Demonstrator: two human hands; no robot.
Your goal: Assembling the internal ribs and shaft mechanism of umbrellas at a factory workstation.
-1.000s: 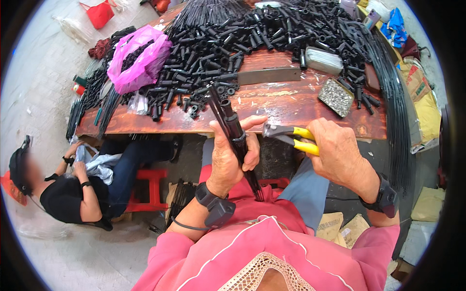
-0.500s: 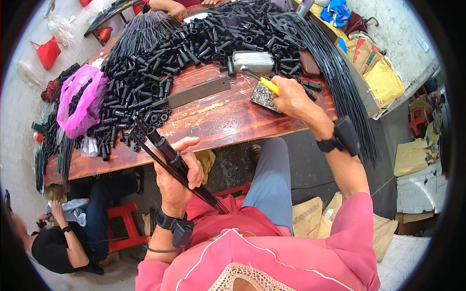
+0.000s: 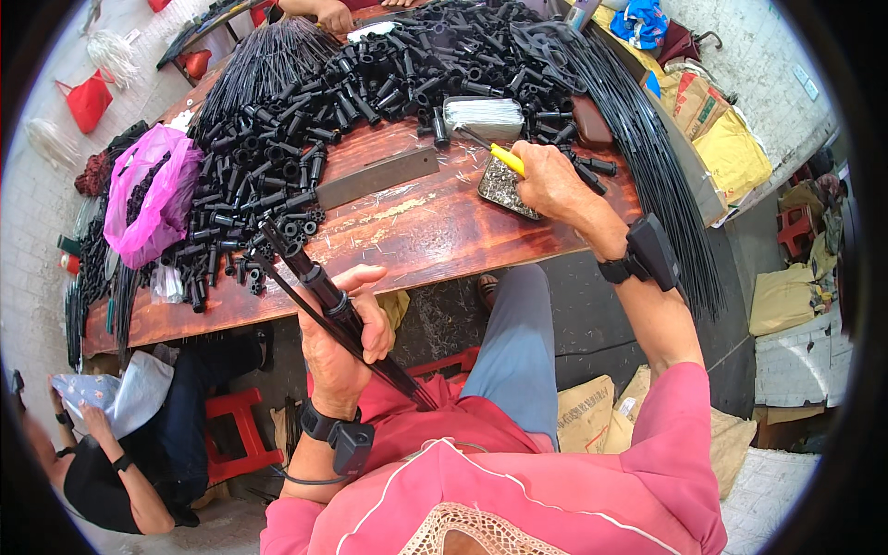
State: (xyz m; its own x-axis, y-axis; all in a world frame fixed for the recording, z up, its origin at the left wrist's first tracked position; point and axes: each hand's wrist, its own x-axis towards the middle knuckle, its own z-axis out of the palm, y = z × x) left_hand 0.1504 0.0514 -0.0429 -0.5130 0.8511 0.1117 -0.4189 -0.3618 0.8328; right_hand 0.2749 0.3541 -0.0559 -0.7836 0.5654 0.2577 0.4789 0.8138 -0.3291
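Note:
My left hand (image 3: 344, 344) is wrapped round a slim bundle of black rods with a black plastic sleeve (image 3: 322, 290), like a folded umbrella frame. It slants from the table's front edge down to my lap, index finger stretched away from it. Farther right, my right hand (image 3: 558, 183) grips a yellow-handled hand tool (image 3: 507, 158) with a dark metal shaft. The tool's exact kind is not clear. It points up and left, above a dark tray (image 3: 487, 195) of small metal pieces. My right fingers partly hide that tray.
Black plastic sleeves (image 3: 356, 88) and thin black rods (image 3: 647, 157) pile across the wooden table (image 3: 398, 245). A grey metal bar (image 3: 379, 178), a clear box of white sticks (image 3: 483, 117) and a pink bag (image 3: 153, 208) lie there too. A co-worker (image 3: 116, 476) sits lower left; another person's hands (image 3: 333, 17) are opposite.
My hands stay nearly in place, with the right hand shifted slightly left along with the tool. At lower left, the co-worker has lifted and spread a pale cloth.

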